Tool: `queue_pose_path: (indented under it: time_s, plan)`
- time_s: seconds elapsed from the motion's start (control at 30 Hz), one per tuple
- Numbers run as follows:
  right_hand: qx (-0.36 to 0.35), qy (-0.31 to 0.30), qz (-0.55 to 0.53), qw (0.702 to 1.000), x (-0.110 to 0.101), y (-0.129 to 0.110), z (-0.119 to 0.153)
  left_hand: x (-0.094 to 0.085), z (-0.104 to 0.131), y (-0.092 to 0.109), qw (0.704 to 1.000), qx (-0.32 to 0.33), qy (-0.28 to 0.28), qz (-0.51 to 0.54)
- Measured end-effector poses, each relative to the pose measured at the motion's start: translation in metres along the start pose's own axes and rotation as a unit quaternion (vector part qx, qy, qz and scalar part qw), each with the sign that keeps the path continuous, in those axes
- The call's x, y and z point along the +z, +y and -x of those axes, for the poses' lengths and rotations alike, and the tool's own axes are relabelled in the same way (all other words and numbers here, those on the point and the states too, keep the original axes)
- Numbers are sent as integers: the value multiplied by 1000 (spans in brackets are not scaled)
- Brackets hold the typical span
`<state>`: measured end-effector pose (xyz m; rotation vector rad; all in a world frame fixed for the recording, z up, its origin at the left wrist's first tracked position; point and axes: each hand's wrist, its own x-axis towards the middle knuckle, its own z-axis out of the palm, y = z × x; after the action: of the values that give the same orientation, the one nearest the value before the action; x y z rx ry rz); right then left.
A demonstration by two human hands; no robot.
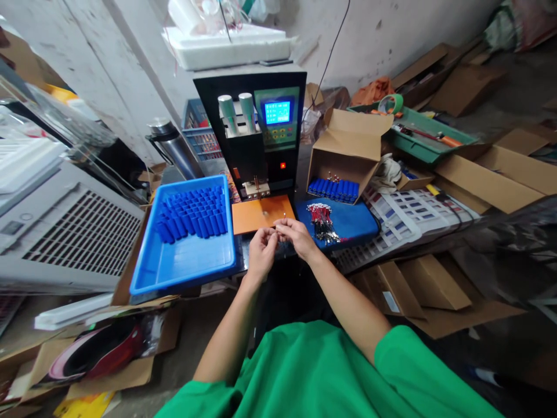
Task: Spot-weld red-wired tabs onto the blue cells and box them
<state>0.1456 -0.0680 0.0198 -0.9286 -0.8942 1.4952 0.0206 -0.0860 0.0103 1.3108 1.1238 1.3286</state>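
My left hand [263, 247] and my right hand [298, 235] meet at the front edge of an orange board [246, 216]. Fingers of both are pinched together around something small, mostly hidden; a tiny light tip pokes up by the right fingers. Just beyond stands a black spot welding machine [285, 179] with a lit blue screen [277, 112] and two thin electrodes [257, 187] over the board. Right of my hands, a bundle of red and black wire leads [322, 222] lies on a blue pad [361, 223].
On the left, a blue tray [187, 262] holds many upright blue cylindrical cells [191, 213]. An open cardboard box [347, 136] with more blue cells [334, 190] stands at the right. A steel flask [174, 148] and a green tray [429, 139] are farther back.
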Motion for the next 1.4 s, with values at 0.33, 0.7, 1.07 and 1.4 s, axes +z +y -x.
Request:
queue_pose_path:
  time_s: [0.33,0.7,1.07,1.4]
  plan:
    - [-38,-103,159,981,-5,-7,13,-13,19,12,996,-59,-47,-50]
    - [-24,-19,170,985,-25,8,25,-157,-30,16,871,-37,160,-463]
    - [1,-21,157,987,-30,28,32,-180,-61,-27,876,-137,221,-405]
    - [21,-29,136,990,-28,36,31,-164,-66,-32,837,-181,244,-455]
